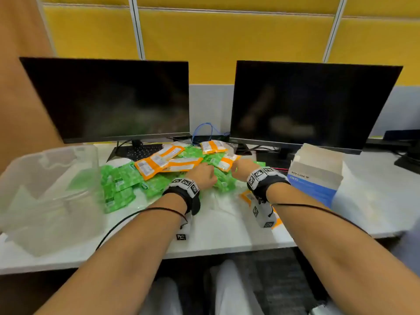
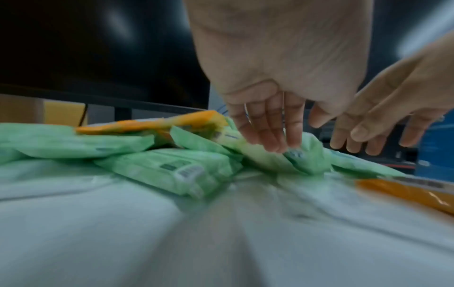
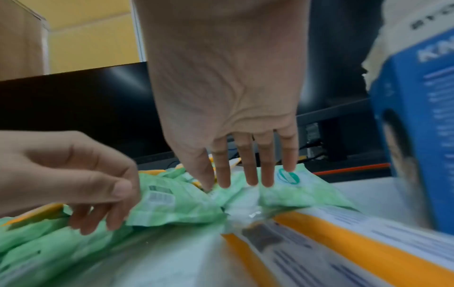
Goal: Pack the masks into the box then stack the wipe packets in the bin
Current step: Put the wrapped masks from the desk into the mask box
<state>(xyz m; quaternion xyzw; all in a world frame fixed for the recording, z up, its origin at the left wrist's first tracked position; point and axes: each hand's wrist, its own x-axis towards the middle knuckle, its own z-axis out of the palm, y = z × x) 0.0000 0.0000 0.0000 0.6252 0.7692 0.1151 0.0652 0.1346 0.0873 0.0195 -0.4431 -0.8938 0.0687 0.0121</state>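
Note:
A pile of green wipe packets [image 1: 120, 185] and orange mask packets [image 1: 159, 162] lies mid-desk. My left hand [image 1: 204, 176] reaches into the pile, its straight fingers [image 2: 270, 139] touching a green packet [image 2: 302, 161]. Just to its right, my right hand [image 1: 241, 169] also reaches down, with its fingertips [image 3: 245, 178] resting on green packets [image 3: 294, 186]. Neither hand holds anything. One orange mask packet [image 3: 343, 242] lies under my right wrist. The open blue and white mask box [image 1: 316, 180] stands at the right. The clear plastic bin [image 1: 45, 189] stands at the left.
Two dark monitors [image 1: 109, 98] [image 1: 313, 103] stand behind the pile, with a black keyboard [image 1: 143, 151] and a blue cable [image 1: 204, 130] between them. Crumpled clear wrapping [image 1: 218, 203] lies near the desk's front edge [image 1: 227, 248].

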